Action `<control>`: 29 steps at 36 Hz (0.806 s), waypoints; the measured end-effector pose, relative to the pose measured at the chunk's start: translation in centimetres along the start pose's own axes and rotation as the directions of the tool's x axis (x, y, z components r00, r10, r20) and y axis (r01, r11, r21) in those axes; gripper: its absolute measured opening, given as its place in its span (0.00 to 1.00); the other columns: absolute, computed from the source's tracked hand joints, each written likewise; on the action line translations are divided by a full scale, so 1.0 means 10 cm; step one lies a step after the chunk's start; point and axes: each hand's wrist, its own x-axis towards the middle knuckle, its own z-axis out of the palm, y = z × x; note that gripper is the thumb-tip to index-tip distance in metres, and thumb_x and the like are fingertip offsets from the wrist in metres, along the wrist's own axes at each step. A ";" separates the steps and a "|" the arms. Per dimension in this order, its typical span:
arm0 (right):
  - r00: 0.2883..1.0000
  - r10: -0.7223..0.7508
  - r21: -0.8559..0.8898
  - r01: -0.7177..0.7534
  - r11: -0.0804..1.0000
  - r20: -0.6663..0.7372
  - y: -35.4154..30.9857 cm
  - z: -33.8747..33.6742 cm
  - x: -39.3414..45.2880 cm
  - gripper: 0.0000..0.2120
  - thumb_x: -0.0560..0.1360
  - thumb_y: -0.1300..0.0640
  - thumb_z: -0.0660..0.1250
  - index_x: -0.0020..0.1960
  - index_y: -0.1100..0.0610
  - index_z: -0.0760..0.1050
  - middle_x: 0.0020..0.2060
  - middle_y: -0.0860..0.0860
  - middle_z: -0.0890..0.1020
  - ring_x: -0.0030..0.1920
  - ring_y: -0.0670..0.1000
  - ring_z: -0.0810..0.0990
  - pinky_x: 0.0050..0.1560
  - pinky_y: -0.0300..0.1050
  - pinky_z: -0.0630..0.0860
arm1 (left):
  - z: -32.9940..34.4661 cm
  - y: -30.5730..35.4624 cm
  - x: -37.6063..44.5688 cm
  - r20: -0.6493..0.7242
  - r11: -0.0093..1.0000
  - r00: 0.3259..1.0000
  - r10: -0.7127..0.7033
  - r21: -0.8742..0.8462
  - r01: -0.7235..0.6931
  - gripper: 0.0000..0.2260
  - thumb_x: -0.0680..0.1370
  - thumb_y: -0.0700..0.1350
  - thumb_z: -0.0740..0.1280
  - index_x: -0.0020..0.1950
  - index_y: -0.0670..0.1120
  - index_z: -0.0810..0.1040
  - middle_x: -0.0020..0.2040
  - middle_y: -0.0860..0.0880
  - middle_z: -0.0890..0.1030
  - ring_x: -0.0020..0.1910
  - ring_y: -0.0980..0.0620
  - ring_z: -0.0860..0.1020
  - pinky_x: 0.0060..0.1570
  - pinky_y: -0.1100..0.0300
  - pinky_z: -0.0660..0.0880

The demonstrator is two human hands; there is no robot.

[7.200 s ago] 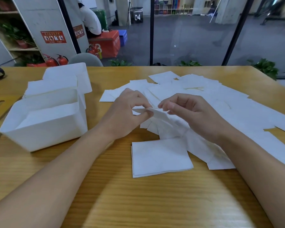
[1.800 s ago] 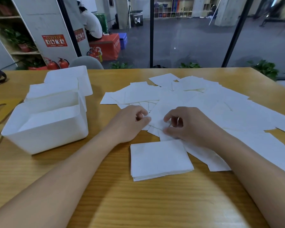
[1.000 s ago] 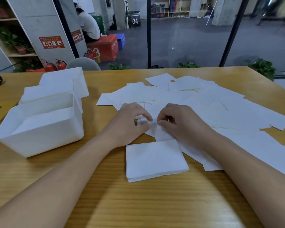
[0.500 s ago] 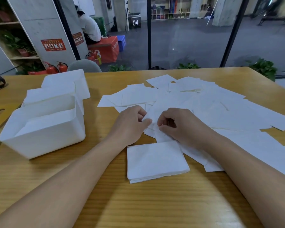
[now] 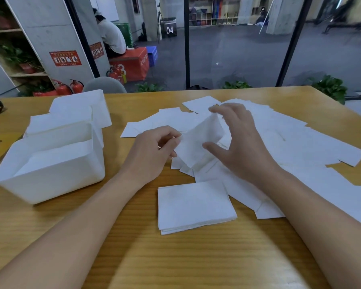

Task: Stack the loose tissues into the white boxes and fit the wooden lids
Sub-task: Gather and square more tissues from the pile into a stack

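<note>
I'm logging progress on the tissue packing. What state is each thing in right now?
Left hand: pinching one edge of the lifted tissue.
Right hand: fingers spread, touching the lifted tissue.
Lifted tissue: raised off the pile, partly unfolded.
Folded tissue stack: squared up on the table, outside the boxes.
Loose tissues: scattered flat.
Nearest white box: open, no lid.

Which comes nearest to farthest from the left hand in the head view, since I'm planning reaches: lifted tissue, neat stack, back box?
1. Lifted tissue: pinched by the left hand.
2. Neat stack: just below, toward the person.
3. Back box: far left, behind the other boxes.
</note>
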 end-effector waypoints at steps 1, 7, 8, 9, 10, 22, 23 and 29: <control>1.000 0.000 -0.002 0.000 1.000 0.019 0.00 -0.03 0.00 0.38 0.76 0.49 0.80 0.80 0.42 0.65 0.77 0.43 0.66 0.76 0.50 0.65 0.74 0.48 0.66 | 0.00 0.00 0.01 0.000 0.999 1.000 -0.010 -0.049 0.010 0.08 0.87 0.46 0.69 0.54 0.55 0.86 0.46 0.57 0.87 0.42 0.53 0.87 0.41 0.56 0.85; 0.984 -0.106 -0.049 0.114 0.992 0.144 0.12 -0.07 0.00 0.31 0.74 0.55 0.81 0.72 0.39 0.73 0.82 0.40 0.60 0.84 0.49 0.56 0.81 0.62 0.61 | -0.03 0.00 0.02 0.027 0.902 0.963 -0.269 -0.344 0.262 0.12 0.89 0.45 0.65 0.54 0.56 0.87 0.51 0.51 0.88 0.47 0.50 0.88 0.43 0.56 0.86; 0.983 -0.116 -0.058 0.126 0.990 0.146 0.14 -0.05 0.00 0.28 0.74 0.56 0.81 0.69 0.40 0.75 0.82 0.41 0.61 0.84 0.50 0.57 0.82 0.61 0.60 | -0.03 -0.01 0.02 0.057 0.870 0.946 -0.320 -0.378 0.317 0.12 0.89 0.45 0.65 0.54 0.55 0.87 0.51 0.50 0.88 0.48 0.50 0.88 0.46 0.53 0.87; 0.981 -0.122 -0.062 0.132 0.989 0.150 0.16 -0.03 0.01 0.26 0.74 0.56 0.81 0.67 0.41 0.77 0.82 0.41 0.63 0.84 0.50 0.57 0.82 0.61 0.59 | -0.04 -0.02 0.03 0.092 0.832 0.927 -0.363 -0.417 0.367 0.11 0.89 0.45 0.65 0.55 0.54 0.87 0.52 0.48 0.89 0.49 0.49 0.88 0.49 0.51 0.88; 0.980 -0.127 -0.062 0.138 0.988 0.156 0.17 -0.01 0.01 0.24 0.74 0.56 0.81 0.65 0.42 0.78 0.82 0.42 0.64 0.83 0.51 0.58 0.82 0.60 0.59 | -0.04 -0.03 0.04 0.132 0.791 0.909 -0.394 -0.455 0.409 0.11 0.89 0.44 0.66 0.55 0.52 0.88 0.53 0.45 0.89 0.49 0.47 0.87 0.51 0.50 0.88; 0.993 -0.088 0.027 0.086 0.996 0.083 0.14 0.00 0.02 0.03 0.81 0.51 0.76 0.50 0.49 0.87 0.60 0.39 0.85 0.66 0.45 0.76 0.74 0.54 0.66 | -0.07 -0.01 0.01 0.071 1.000 0.997 -0.002 0.001 0.002 0.17 0.87 0.67 0.61 0.60 0.62 0.86 0.62 0.65 0.84 0.65 0.63 0.79 0.58 0.61 0.75; 0.994 -0.080 0.043 0.077 0.996 0.077 0.13 0.01 0.02 0.03 0.81 0.51 0.76 0.50 0.49 0.87 0.59 0.39 0.85 0.65 0.44 0.77 0.74 0.53 0.67 | -0.06 0.02 -0.01 0.099 0.999 0.995 0.032 -0.038 -0.028 0.17 0.86 0.67 0.61 0.60 0.62 0.87 0.62 0.65 0.84 0.65 0.62 0.80 0.58 0.59 0.75; 0.996 -0.015 0.134 0.003 0.991 0.085 0.12 0.00 0.01 0.03 0.82 0.50 0.76 0.53 0.47 0.88 0.51 0.38 0.87 0.56 0.41 0.83 0.54 0.34 0.74 | -0.01 0.04 -0.05 0.066 0.989 0.989 0.135 0.044 -0.138 0.06 0.85 0.54 0.73 0.58 0.58 0.89 0.54 0.68 0.86 0.58 0.64 0.83 0.54 0.72 0.74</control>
